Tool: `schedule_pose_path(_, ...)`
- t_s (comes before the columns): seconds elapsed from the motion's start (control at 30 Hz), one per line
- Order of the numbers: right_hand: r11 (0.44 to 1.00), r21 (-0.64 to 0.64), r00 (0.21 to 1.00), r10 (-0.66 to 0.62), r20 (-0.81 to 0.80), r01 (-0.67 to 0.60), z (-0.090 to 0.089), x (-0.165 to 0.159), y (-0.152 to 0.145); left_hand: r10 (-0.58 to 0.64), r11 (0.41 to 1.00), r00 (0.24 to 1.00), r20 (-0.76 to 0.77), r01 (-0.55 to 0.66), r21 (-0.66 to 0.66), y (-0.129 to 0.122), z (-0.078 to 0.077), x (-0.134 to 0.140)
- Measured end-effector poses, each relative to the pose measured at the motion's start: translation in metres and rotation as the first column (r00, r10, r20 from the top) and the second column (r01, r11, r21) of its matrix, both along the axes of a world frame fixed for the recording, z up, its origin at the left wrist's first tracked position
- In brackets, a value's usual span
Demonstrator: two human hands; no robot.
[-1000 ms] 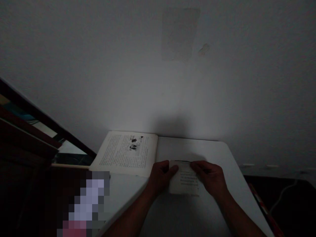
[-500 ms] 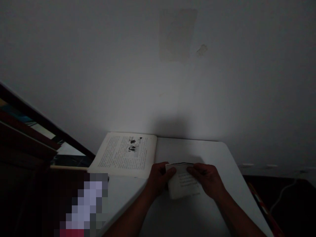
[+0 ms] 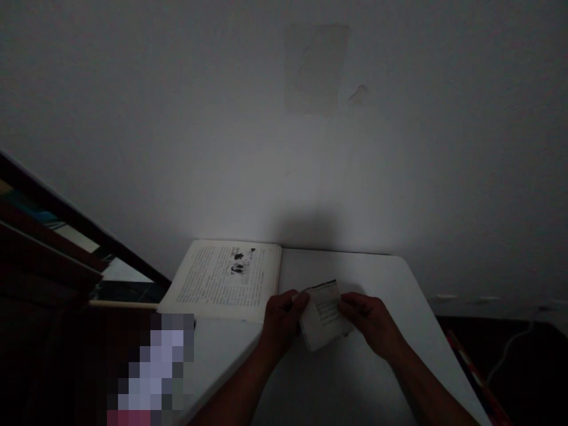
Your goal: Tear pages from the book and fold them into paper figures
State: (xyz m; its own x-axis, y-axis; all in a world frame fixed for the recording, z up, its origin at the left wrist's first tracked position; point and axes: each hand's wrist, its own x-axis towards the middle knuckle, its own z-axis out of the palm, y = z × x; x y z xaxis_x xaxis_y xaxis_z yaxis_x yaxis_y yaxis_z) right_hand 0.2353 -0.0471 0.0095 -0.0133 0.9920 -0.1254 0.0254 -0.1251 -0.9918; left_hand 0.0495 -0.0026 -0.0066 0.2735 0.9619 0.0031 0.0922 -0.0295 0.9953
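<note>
A small piece of printed paper, seemingly folded, is held tilted above the white table. Lines of text run across its face, and its top edge shows a dark strip. My left hand pinches its left side, thumb on the near face and the other fingers behind. At the right side, my right hand has thumb and fingers closed on the edge. The fingertips behind the paper are hidden. To the left of my hands lies a book, open to a page with text and a black-and-white drawing.
A pale wall rises behind the table, with a faded patch on it. Dark wooden boards stand at the left. A blurred-out object is at the table's near left. A thin cable hangs at the right.
The paper has tilted, its upper right corner rising and its lower edge swinging. My right hand has slid from its top edge down to its right side. The book stays in place.
</note>
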Motion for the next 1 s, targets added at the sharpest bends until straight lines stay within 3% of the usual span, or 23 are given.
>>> schedule_pose_path(0.13, 1.000, -0.018, 1.000, -0.010, 0.003, 0.010, -0.003, 0.000, 0.001, 0.017, 0.999, 0.999, 0.035, -0.016, -0.041, 0.001, -0.002, -0.002)
schedule_pose_path(0.2, 1.000, 0.000, 0.999, -0.026, 0.033, 0.026, -0.004, 0.003, 0.002, -0.030, 0.999, 0.999, 0.034, 0.031, -0.044, 0.002, -0.002, -0.004)
schedule_pose_path(0.3, 0.993, 0.022, 0.992, -0.113, 0.058, 0.112, -0.007, 0.010, 0.004, -0.215, 0.975, 0.977, -0.006, 0.215, -0.058, 0.002, 0.000, -0.007)
schedule_pose_path(0.4, 0.974, 0.008, 0.970, -0.223, -0.094, 0.224, -0.012, 0.016, 0.006, -0.400, 0.906, 0.916, -0.024, 0.392, -0.158, -0.001, 0.003, -0.006)
schedule_pose_path(0.47, 0.968, 0.001, 0.936, -0.242, -0.254, 0.250, -0.015, 0.018, 0.007, -0.363, 0.911, 0.932, 0.004, 0.355, -0.208, -0.003, 0.003, -0.003)
schedule_pose_path(0.53, 0.979, 0.034, 0.919, -0.175, -0.353, 0.199, -0.018, 0.015, 0.007, -0.220, 0.949, 0.974, 0.051, 0.226, -0.220, -0.004, 0.001, 0.001)
schedule_pose_path(0.6, 0.993, 0.079, 0.936, -0.061, -0.347, 0.093, -0.019, 0.009, 0.007, -0.100, 0.972, 0.991, 0.086, 0.116, -0.207, -0.004, -0.001, 0.004)
schedule_pose_path(0.67, 0.997, 0.079, 0.963, 0.002, -0.268, 0.020, -0.018, -0.001, 0.005, -0.052, 0.980, 0.994, 0.100, 0.070, -0.186, -0.005, -0.002, 0.008)
schedule_pose_path(0.73, 0.998, 0.044, 0.986, -0.039, -0.165, 0.047, -0.016, -0.010, 0.003, -0.050, 0.982, 0.993, 0.105, 0.069, -0.177, -0.008, -0.002, 0.011)
schedule_pose_path(0.83, 0.982, 0.013, 0.981, -0.190, -0.046, 0.191, -0.012, -0.018, 0.000, -0.117, 0.969, 0.983, 0.141, 0.144, -0.202, -0.012, 0.001, 0.014)
schedule_pose_path(0.93, 0.991, 0.026, 0.991, -0.133, 0.000, 0.133, -0.011, -0.016, -0.001, -0.250, 0.929, 0.954, 0.164, 0.284, -0.236, -0.013, 0.000, 0.015)
schedule_pose_path(1.0, 0.995, 0.033, 0.995, -0.097, 0.012, 0.097, -0.011, -0.012, -0.001, -0.272, 0.911, 0.948, 0.168, 0.309, -0.272, -0.012, -0.003, 0.015)
